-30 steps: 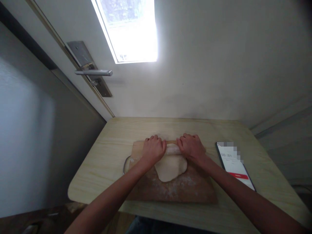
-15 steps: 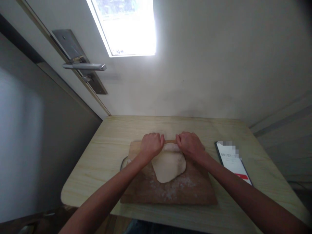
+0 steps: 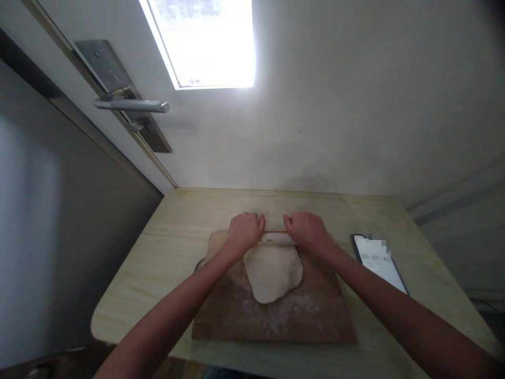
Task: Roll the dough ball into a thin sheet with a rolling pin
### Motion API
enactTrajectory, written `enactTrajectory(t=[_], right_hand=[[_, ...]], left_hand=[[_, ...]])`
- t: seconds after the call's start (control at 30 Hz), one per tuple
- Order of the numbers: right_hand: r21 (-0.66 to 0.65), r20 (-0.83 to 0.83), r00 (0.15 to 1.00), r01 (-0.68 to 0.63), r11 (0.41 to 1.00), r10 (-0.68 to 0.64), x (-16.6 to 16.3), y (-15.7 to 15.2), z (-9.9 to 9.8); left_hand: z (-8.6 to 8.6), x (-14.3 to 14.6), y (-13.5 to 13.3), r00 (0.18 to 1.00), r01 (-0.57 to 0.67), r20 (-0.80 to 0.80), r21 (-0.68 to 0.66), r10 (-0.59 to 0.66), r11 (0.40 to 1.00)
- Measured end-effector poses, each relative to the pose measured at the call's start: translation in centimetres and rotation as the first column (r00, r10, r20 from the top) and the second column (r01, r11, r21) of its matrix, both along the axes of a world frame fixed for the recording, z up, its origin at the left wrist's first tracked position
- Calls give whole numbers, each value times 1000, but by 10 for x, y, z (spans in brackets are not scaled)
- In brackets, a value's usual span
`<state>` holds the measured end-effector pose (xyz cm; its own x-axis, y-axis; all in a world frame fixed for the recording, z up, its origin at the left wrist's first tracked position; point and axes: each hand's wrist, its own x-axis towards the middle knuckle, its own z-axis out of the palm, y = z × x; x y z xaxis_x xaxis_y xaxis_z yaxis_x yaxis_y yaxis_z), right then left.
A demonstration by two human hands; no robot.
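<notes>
A floury, pale rolling pin [image 3: 278,239] lies across the far end of a flat sheet of dough [image 3: 272,273], close to the board's far edge. My left hand [image 3: 246,229] is closed round its left end and my right hand [image 3: 305,229] round its right end, so both ends are hidden. The dough is a rounded, uneven shape, narrower towards me. Under it is a brown wooden cutting board [image 3: 221,323], with loose white flour [image 3: 276,318] scattered on its near half.
The board rests on a light wooden table [image 3: 158,252] against a white door [image 3: 335,105] with a metal handle [image 3: 134,106] and a bright window pane [image 3: 213,47]. Right of my right forearm lies a phone [image 3: 381,263] showing a timer. Dark metal [image 3: 199,264] curves out at the board's left side.
The rolling pin and both hands have shifted slightly away from me, nearer the board's far edge. My view has tilted a little, so the board and dough appear lower.
</notes>
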<state>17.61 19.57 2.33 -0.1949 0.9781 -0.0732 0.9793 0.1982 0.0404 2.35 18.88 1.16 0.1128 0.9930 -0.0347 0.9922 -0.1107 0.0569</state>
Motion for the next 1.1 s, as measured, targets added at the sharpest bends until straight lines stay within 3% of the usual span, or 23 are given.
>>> enactTrajectory(t=[1.1], right_hand=[[34, 16, 1000, -13, 999, 13, -2, 23, -6]], left_hand=[[-7, -2, 18, 1000, -19, 12, -14, 19, 1000]])
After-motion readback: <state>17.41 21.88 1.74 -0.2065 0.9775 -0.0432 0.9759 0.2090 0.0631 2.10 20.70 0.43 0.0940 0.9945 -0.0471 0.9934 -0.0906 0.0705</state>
